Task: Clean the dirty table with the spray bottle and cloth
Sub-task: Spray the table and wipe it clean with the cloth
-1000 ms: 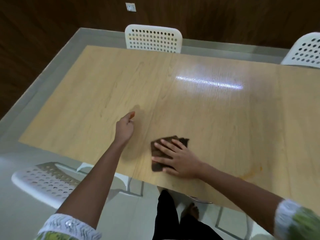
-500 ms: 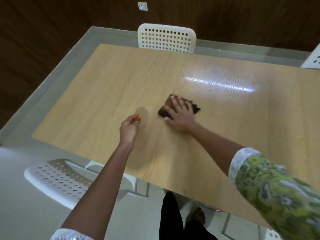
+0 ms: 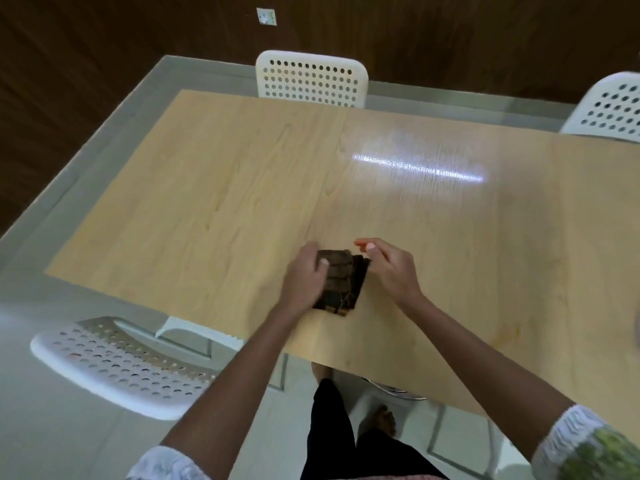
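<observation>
Two hands (image 3: 306,278) (image 3: 391,270) on one cloth (image 3: 341,282), one table (image 3: 207,202).

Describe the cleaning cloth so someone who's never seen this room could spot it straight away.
Find the light wooden table; near its front edge two hands meet. The cloth is the folded dark brown pad between them, held by the left hand, the only dark thing on the pale top.

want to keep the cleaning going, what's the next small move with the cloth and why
Probably slide the cloth right to the orange stain near the table's front edge. Left hand holds the cloth, right hand touches its far corner, and the stain remains.
</observation>
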